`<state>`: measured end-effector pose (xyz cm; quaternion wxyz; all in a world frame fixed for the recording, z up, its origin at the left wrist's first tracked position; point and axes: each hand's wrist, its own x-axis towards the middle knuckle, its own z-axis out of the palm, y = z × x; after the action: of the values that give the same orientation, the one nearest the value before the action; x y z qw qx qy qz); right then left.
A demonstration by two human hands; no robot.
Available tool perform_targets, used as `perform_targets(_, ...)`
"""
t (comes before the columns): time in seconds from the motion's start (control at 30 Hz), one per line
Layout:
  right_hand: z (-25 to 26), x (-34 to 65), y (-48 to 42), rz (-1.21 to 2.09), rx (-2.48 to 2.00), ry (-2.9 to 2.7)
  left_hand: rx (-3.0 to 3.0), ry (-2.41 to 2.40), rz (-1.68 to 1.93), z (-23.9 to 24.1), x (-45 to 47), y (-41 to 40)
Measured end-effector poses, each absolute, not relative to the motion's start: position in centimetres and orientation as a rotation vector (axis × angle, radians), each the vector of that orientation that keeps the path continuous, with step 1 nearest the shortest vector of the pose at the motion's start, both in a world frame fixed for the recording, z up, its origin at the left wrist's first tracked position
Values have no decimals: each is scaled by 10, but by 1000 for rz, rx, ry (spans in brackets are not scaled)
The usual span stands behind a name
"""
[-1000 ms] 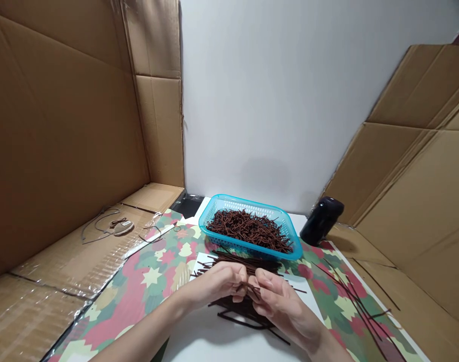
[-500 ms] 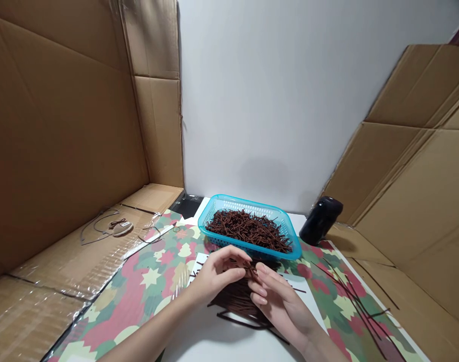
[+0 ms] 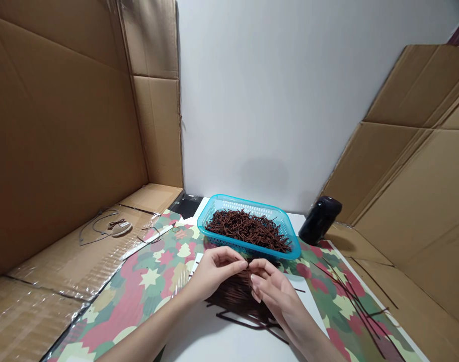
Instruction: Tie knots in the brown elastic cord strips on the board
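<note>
My left hand [image 3: 217,274] pinches thumb and index finger together on a short dark brown cord [image 3: 247,266]. My right hand [image 3: 272,287] meets it from the right, its fingertips closed on the same cord; most of the cord is hidden by the fingers. Below both hands, a flat pile of long brown cords [image 3: 235,300] lies across a white sheet [image 3: 210,339]. Just beyond the hands stands a turquoise plastic basket [image 3: 248,242] filled with a tangled heap of short brown cord pieces [image 3: 248,229].
A black rounded object [image 3: 320,221] stands right of the basket. Several loose cords [image 3: 356,299] lie on the patterned table cover [image 3: 150,296] at the right. At the left, a whitish oval object [image 3: 122,229] rests on cardboard. Cardboard panels [image 3: 414,166] and a white wall [image 3: 252,100] enclose the space.
My fingertips have drawn closer together around the cord. The right hand's fingers have curled and shifted slightly; less of the cord shows between the hands now.
</note>
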<state>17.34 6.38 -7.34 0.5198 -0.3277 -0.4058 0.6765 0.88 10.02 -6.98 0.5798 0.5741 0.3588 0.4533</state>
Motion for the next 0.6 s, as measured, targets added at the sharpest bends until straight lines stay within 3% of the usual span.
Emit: perform_targets(0.6, -80, 177, 69, 1241, -918, -1039, 1363, 797, 869, -62, 12, 94)
